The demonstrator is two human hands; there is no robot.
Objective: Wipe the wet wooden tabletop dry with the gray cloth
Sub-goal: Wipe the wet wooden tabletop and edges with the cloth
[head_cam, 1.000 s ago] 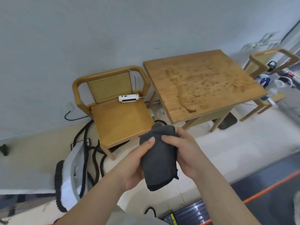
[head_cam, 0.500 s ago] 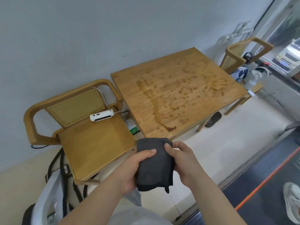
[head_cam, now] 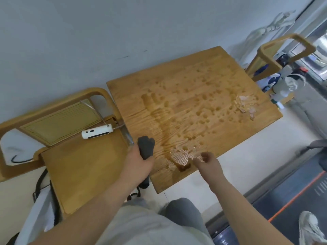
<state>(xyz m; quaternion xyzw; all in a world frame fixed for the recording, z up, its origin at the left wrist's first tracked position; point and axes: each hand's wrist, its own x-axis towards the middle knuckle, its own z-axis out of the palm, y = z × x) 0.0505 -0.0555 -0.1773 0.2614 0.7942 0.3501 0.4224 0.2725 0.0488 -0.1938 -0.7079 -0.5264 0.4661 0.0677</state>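
Observation:
The wooden tabletop (head_cam: 221, 73) stands against the wall, wet with a long streak of water and many droplets (head_cam: 187, 110). A small puddle (head_cam: 183, 167) sits at its near edge. My left hand (head_cam: 139, 163) is shut on the bunched gray cloth (head_cam: 146, 146), held over the table's near left corner; part of the cloth hangs below my fist. My right hand (head_cam: 208, 161) holds nothing, fingers loosely curled, hovering just over the near edge by the puddle.
A wooden chair (head_cam: 74, 156) with a white device (head_cam: 97, 132) on its seat stands left of the table. Another wooden chair (head_cam: 276, 55) with clutter is at the far right. Black cables (head_cam: 42, 179) lie on the floor. My knees (head_cam: 178, 209) are below.
I have stepped closer to the table. My right hand has let go of the cloth and moved right over the near edge. My left hand keeps the cloth at the table's corner.

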